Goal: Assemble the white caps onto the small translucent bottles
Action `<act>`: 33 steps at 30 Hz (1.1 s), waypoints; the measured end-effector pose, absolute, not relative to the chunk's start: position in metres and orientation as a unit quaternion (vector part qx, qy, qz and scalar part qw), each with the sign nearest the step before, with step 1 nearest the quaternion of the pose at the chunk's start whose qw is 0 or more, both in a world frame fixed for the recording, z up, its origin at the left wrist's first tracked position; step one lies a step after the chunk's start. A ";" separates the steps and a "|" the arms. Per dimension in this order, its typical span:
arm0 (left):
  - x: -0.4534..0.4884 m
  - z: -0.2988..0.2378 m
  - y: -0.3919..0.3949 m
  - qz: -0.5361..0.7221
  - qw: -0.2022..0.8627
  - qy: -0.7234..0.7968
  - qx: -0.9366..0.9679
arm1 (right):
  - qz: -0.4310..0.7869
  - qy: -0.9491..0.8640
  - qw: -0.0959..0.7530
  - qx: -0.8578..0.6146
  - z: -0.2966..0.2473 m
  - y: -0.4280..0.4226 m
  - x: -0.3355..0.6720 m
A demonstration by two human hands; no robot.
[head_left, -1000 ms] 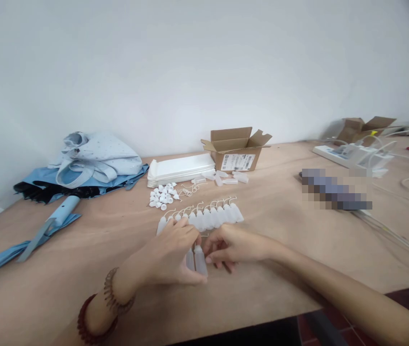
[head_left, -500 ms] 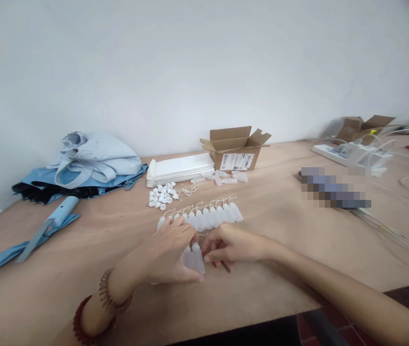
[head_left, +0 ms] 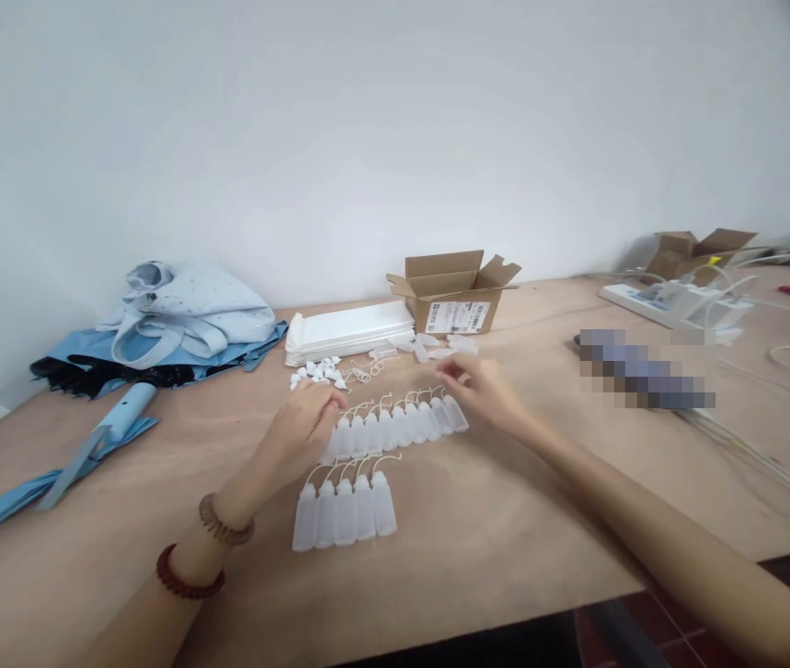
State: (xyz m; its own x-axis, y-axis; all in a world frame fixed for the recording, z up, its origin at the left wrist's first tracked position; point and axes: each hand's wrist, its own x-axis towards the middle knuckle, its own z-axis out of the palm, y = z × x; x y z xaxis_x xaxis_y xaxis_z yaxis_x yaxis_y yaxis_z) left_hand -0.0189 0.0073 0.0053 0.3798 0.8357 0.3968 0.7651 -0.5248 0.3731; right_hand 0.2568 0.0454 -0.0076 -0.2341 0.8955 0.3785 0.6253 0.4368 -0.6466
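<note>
My left hand (head_left: pixel 306 425) is over the left end of the back row of small translucent plastic bottles (head_left: pixel 395 429), beside a pile of white caps (head_left: pixel 318 371). Its fingers are curled together, and anything between them is hidden. My right hand (head_left: pixel 482 388) reaches past the row's right end, fingers bent and a little apart, near loose bottles (head_left: pixel 463 343) lying by the cardboard box. Nothing shows in it. Closer to me lies a second, shorter row of bottles (head_left: pixel 345 512), side by side, each with a white cord at its neck.
Behind the caps are loose white cords (head_left: pixel 362 370), a stack of white flat packs (head_left: pixel 350 332) and an open cardboard box (head_left: pixel 456 315). A pale bag (head_left: pixel 207 301) and blue umbrella (head_left: pixel 123 408) lie left. A power strip (head_left: pixel 635 299), cables and a blurred-out object (head_left: pixel 638 371) are right.
Both hands have left the front bottles, which now lie uncovered in a row. My left hand has moved left and back toward the caps; my right hand has gone back and right toward the loose bottles.
</note>
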 end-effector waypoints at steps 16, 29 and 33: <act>-0.026 -0.024 0.053 0.177 0.002 0.489 0.854 | -0.028 -0.832 0.251 -0.494 -0.056 0.102 0.297; -0.015 -0.012 0.093 0.148 -0.018 0.489 0.860 | -0.002 -0.812 0.278 -0.513 -0.046 0.095 0.294; -0.011 -0.014 0.099 0.145 -0.013 0.496 0.856 | 0.019 -0.818 0.313 -0.482 -0.049 0.099 0.298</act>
